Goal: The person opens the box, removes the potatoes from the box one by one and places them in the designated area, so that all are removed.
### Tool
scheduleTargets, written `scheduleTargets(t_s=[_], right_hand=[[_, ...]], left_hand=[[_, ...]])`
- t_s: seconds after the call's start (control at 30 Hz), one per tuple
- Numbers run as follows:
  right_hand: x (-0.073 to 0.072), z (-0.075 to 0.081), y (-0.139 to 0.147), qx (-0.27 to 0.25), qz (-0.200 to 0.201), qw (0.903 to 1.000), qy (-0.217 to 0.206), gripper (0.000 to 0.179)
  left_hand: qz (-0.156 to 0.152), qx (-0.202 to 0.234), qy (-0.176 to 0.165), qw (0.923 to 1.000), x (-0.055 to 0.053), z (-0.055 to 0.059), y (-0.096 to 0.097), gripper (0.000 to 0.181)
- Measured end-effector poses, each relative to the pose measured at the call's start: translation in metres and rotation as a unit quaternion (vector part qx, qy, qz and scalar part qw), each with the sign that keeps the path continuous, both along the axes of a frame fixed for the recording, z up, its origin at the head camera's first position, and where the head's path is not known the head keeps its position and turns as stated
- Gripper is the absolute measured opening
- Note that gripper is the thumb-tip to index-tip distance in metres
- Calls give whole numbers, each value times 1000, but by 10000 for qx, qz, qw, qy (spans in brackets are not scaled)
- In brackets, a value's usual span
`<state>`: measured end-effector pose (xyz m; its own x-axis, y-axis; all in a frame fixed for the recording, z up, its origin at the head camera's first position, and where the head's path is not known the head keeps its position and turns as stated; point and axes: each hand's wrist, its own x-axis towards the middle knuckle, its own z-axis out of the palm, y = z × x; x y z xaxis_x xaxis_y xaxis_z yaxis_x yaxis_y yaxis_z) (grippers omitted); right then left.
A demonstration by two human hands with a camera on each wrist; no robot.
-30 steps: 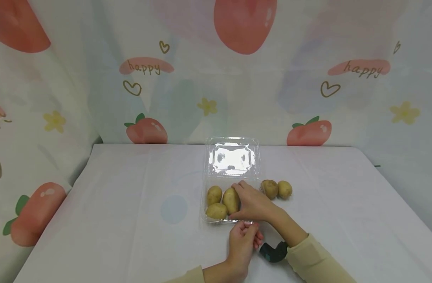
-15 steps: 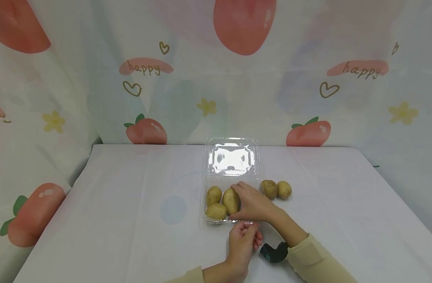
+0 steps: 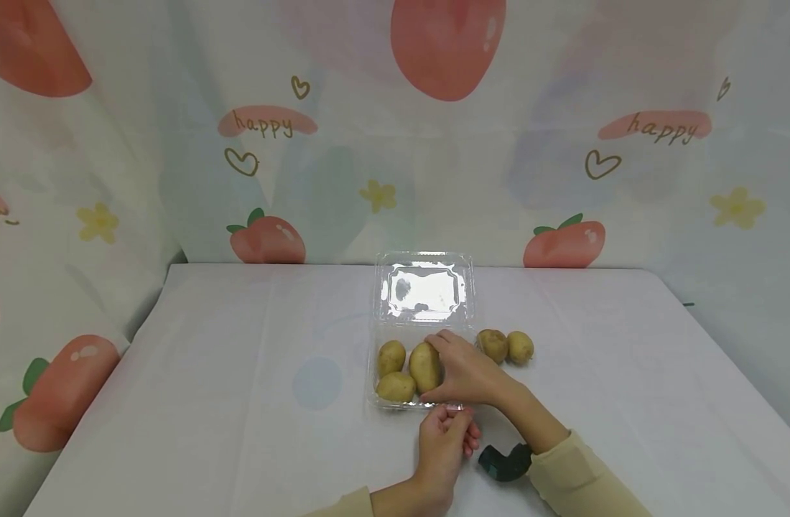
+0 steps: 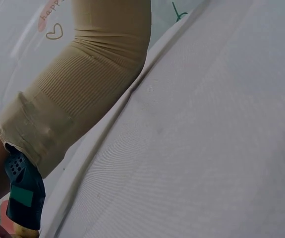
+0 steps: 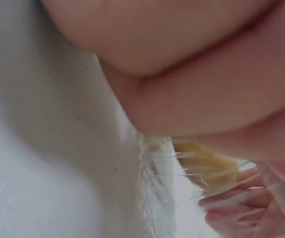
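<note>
A clear plastic clamshell box (image 3: 372, 370) lies with its lid raised at the back, in the head view. Inside, two potatoes (image 3: 391, 357) (image 3: 396, 387) sit on the left. My right hand (image 3: 465, 370) grips an oblong potato (image 3: 424, 368) beside them, thumb at its near end and fingers at the far end. That hand hides the box's right part. My left hand (image 3: 442, 449) pinches the box's front rim with thumb and fingers. Through the plastic, the right wrist view shows a potato (image 5: 206, 166) and part of the left hand (image 5: 246, 208).
Two more potatoes (image 3: 492, 346) (image 3: 520, 347) sit to the right of the box, side by side. A dark wrist-worn device (image 3: 505, 462) hangs below the right sleeve. White cloth (image 3: 240, 402) covers the table, and a printed fabric wall (image 3: 343, 143) stands behind.
My right hand and the oblong potato have shifted very slightly right, and the right forearm with its device likewise. The left hand stays at the rim.
</note>
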<state>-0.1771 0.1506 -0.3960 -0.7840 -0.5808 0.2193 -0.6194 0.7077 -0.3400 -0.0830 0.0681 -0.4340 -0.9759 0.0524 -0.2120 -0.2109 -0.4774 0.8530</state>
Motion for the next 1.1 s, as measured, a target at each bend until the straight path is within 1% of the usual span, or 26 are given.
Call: scheduleTargets(t_s=[0.1,0.2,0.3,0.37,0.63,1.0,1.1], right_hand=[[0,0,2,-268,-62,9996,-109,81],[0,0,5,-650,-112,9976,-202,82],[-1,-1,7,-1005,-127,9946,-205,81],[-2,-1,8,-1134,-135,9933,-163,82],[-1,0,11,-1309,-115,9913,-30,81],[4,10,19,-1372,-158,9904,-80,81],[4,11,22,-1376,-231,9902,-58,81]], left_hand=[[36,-33,54,10000,0,-1,1,3],[63,-79,104,9999,0,-1,1,4],[68,-128,119,9998,0,-1,1,5],[61,-126,86,9999,0,-1,0,6],[22,-111,-35,9999,0,1,-1,7],[52,-154,-64,9998,1,1,0,7],[80,-162,-60,9998,1,1,0,7]])
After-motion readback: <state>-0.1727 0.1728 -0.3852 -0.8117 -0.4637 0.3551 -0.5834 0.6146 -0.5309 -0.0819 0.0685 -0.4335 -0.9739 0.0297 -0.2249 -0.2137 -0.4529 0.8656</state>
